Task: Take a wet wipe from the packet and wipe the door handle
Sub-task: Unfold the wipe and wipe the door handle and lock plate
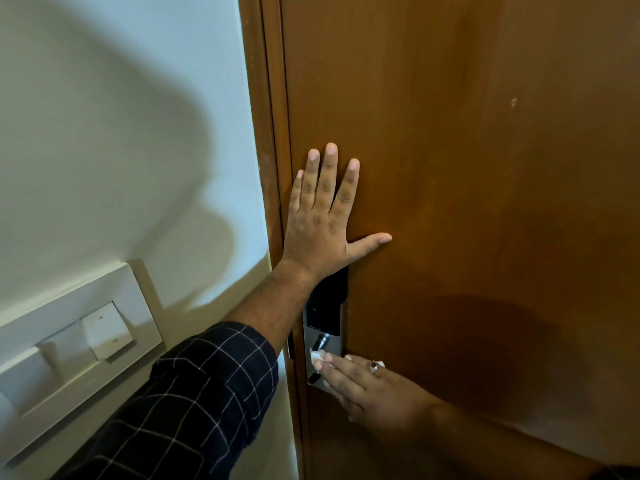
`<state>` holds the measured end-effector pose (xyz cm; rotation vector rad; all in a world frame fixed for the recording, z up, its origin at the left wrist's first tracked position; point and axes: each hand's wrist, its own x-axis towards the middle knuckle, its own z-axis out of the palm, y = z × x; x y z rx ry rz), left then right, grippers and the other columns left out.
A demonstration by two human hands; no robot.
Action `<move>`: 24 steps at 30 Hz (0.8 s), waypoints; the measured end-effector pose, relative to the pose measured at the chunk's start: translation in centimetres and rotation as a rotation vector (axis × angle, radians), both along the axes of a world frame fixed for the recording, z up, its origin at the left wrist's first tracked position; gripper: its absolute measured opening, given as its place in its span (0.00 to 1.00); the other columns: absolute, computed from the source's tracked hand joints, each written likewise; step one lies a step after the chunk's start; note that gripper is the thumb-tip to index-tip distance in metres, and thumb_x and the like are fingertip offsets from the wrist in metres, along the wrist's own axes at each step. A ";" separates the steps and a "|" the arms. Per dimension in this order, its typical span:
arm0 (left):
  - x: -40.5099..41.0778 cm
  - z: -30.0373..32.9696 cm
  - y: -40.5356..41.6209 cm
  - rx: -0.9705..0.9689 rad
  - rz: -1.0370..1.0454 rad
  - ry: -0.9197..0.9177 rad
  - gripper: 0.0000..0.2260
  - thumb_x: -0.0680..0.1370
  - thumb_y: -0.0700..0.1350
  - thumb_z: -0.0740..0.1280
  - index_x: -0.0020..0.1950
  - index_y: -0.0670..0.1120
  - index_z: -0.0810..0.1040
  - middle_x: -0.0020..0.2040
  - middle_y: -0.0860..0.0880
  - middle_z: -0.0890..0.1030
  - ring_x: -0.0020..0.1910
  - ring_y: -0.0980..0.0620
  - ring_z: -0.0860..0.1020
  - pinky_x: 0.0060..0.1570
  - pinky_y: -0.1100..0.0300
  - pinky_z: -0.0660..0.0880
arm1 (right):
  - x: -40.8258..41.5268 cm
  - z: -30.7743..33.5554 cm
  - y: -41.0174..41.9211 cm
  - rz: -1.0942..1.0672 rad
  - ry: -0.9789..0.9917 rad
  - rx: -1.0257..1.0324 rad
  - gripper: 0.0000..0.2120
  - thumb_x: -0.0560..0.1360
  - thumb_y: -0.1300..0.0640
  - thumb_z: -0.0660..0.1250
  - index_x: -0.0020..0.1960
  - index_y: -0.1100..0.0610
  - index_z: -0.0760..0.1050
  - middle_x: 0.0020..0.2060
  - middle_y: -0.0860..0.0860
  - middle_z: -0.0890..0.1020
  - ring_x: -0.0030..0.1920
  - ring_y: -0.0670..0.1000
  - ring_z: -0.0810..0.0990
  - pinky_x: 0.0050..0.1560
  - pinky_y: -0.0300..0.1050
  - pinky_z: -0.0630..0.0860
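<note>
Hands on a wooden door (485, 168)
Left hand (322, 223) lies flat, fingers spread, holding nothing; at its 6 o'clock, right hand (367, 386) presses a white wipe (317, 358) against the lock plate (332, 344).

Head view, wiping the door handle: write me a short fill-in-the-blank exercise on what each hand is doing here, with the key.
1. The left hand lies flat against the ____.
2. The right hand presses a white ____ onto the lock plate.
3. A ____ sits on one finger of the right hand.
4. The switch panel is mounted on the ____.

Missing words: door; wipe; ring; wall
</note>
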<state>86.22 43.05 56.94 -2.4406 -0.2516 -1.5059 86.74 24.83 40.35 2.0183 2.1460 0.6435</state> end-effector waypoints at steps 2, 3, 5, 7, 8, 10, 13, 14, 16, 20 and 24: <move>-0.1 0.1 -0.1 0.001 0.004 0.005 0.47 0.71 0.76 0.55 0.79 0.46 0.52 0.79 0.38 0.57 0.79 0.38 0.52 0.77 0.43 0.45 | -1.1 0.9 1.9 -0.045 0.070 0.047 0.25 0.81 0.52 0.49 0.78 0.49 0.50 0.79 0.47 0.53 0.77 0.50 0.53 0.73 0.50 0.54; -0.1 0.1 -0.1 0.000 0.007 0.007 0.47 0.71 0.76 0.55 0.79 0.46 0.52 0.79 0.38 0.57 0.79 0.38 0.52 0.78 0.43 0.45 | -1.5 1.1 3.0 -0.062 0.136 -0.041 0.26 0.83 0.52 0.48 0.79 0.48 0.44 0.79 0.47 0.48 0.78 0.49 0.49 0.74 0.50 0.52; -0.1 0.2 -0.1 0.003 0.012 0.008 0.47 0.71 0.76 0.55 0.79 0.46 0.52 0.79 0.38 0.57 0.79 0.38 0.52 0.78 0.43 0.45 | -2.2 1.0 5.0 -0.048 0.125 -0.024 0.26 0.83 0.57 0.46 0.78 0.58 0.41 0.79 0.56 0.46 0.78 0.55 0.45 0.75 0.50 0.46; -0.1 0.1 -0.1 0.006 0.016 0.008 0.47 0.71 0.76 0.56 0.79 0.46 0.51 0.79 0.38 0.57 0.79 0.38 0.52 0.78 0.43 0.46 | -3.0 1.3 6.1 -0.117 0.080 -0.048 0.25 0.83 0.61 0.44 0.76 0.68 0.42 0.78 0.64 0.46 0.77 0.62 0.43 0.76 0.54 0.45; -0.1 0.1 -0.1 0.007 0.017 0.010 0.47 0.71 0.76 0.56 0.79 0.46 0.51 0.80 0.38 0.57 0.79 0.39 0.51 0.77 0.43 0.46 | -3.1 1.4 6.4 -0.152 0.078 -0.049 0.24 0.83 0.62 0.44 0.75 0.70 0.41 0.77 0.65 0.46 0.77 0.62 0.43 0.77 0.55 0.45; -0.2 0.1 -0.1 0.005 0.019 0.016 0.47 0.71 0.76 0.56 0.79 0.46 0.51 0.80 0.38 0.56 0.79 0.39 0.51 0.77 0.43 0.46 | -3.3 1.5 6.3 -0.171 0.085 -0.055 0.24 0.83 0.61 0.43 0.75 0.69 0.40 0.78 0.64 0.45 0.78 0.60 0.42 0.77 0.54 0.45; -0.2 0.0 -0.1 0.003 0.019 0.014 0.47 0.71 0.76 0.56 0.79 0.46 0.51 0.80 0.38 0.57 0.79 0.39 0.51 0.77 0.43 0.47 | -2.7 0.7 5.3 -0.153 0.189 -0.024 0.26 0.83 0.58 0.45 0.77 0.64 0.41 0.79 0.59 0.45 0.78 0.56 0.43 0.76 0.51 0.46; -0.2 0.0 -0.1 0.003 0.016 0.014 0.47 0.71 0.76 0.56 0.79 0.46 0.51 0.80 0.38 0.57 0.79 0.39 0.51 0.77 0.42 0.47 | -2.2 0.6 4.7 -0.144 0.267 -0.002 0.26 0.83 0.57 0.46 0.78 0.61 0.42 0.79 0.58 0.47 0.78 0.54 0.45 0.77 0.50 0.49; -0.1 0.0 0.0 0.000 0.012 0.013 0.47 0.71 0.76 0.56 0.80 0.47 0.50 0.80 0.38 0.56 0.80 0.39 0.51 0.77 0.43 0.47 | -0.9 0.0 3.0 -0.064 0.306 0.046 0.27 0.81 0.55 0.53 0.78 0.57 0.50 0.78 0.56 0.58 0.77 0.52 0.57 0.75 0.45 0.54; -0.1 0.0 0.0 -0.010 0.014 0.015 0.48 0.71 0.76 0.55 0.80 0.47 0.50 0.80 0.39 0.56 0.80 0.40 0.50 0.78 0.45 0.44 | 1.8 -2.0 -1.1 0.035 0.336 0.012 0.29 0.82 0.56 0.57 0.79 0.53 0.49 0.75 0.54 0.65 0.75 0.51 0.62 0.73 0.49 0.64; 0.0 0.0 0.0 -0.011 0.012 0.020 0.48 0.70 0.77 0.55 0.80 0.47 0.50 0.80 0.39 0.55 0.80 0.39 0.50 0.77 0.44 0.44 | 2.1 -2.5 -3.7 0.097 0.223 0.104 0.23 0.81 0.58 0.60 0.75 0.59 0.62 0.73 0.53 0.69 0.74 0.56 0.64 0.70 0.53 0.68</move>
